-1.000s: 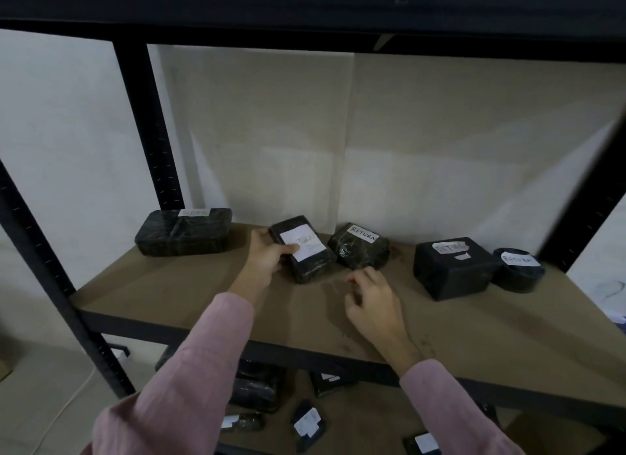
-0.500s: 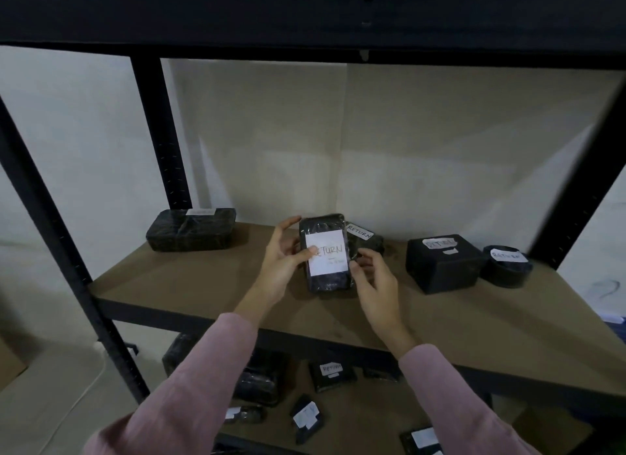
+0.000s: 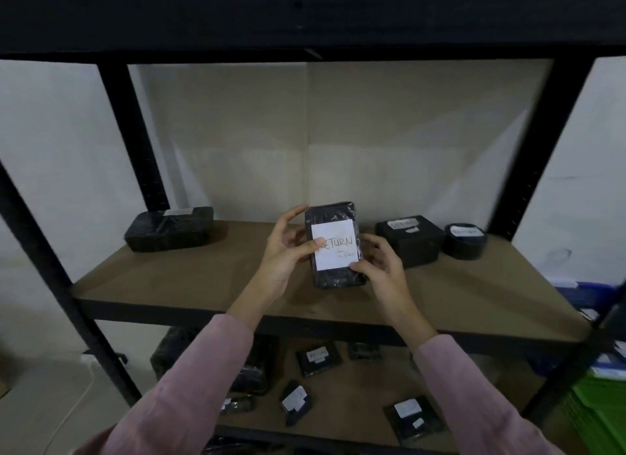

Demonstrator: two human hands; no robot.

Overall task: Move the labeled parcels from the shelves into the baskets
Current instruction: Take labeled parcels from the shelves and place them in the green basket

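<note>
Parcel held upright between both hands, label facing the camera

Wrapped black parcel sits above the shelf board, pinched between the left hand, whose thumb lies across the white label reading RETURN, and the right hand, closed on its lower right edge. My worry is the glossy wrap — a light fingertip pinch could let it slide and drop onto the board below the hands. Left thumb covers the label's first letter, and the small writing under the word is unreadable. Boxy parcel and round parcel just right of the right hand carry blurred labels. Baskets are barely shown — only green and blue edges far right.
</note>
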